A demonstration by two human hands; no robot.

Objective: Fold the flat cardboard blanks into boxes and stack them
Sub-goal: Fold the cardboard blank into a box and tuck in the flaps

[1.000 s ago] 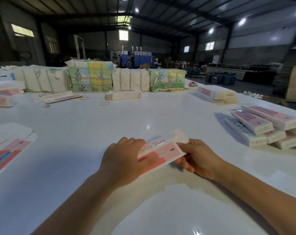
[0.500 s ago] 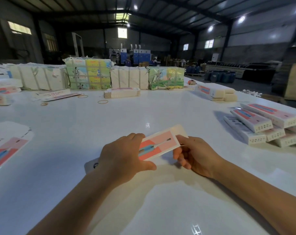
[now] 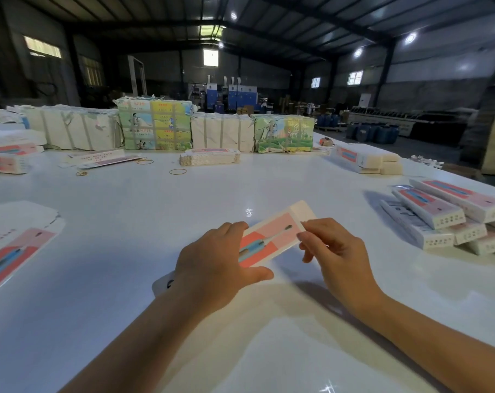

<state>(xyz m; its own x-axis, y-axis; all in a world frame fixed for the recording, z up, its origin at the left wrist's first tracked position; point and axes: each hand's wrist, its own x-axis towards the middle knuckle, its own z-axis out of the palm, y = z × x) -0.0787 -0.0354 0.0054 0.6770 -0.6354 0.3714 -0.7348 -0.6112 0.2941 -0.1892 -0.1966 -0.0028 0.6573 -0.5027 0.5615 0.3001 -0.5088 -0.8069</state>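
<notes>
A pink and red cardboard blank (image 3: 271, 236) printed with a toothbrush is held just above the white table (image 3: 184, 208), its picture side facing me. My left hand (image 3: 218, 268) grips its near left part, thumb underneath; the blank's left end pokes out below my wrist. My right hand (image 3: 334, 251) pinches its right edge near the white end flap. A stack of folded boxes (image 3: 444, 214) lies at the right.
Flat blanks (image 3: 11, 251) lie at the left edge. Bundled packs of blanks (image 3: 155, 126) line the far side, with a short pile of blanks (image 3: 209, 157) and loose rubber bands (image 3: 178, 171) in front. More boxes (image 3: 365, 160) sit far right.
The blank was turned from its dotted side to its picture side and lifted a little. My right hand moved from under its right end up to the right edge.
</notes>
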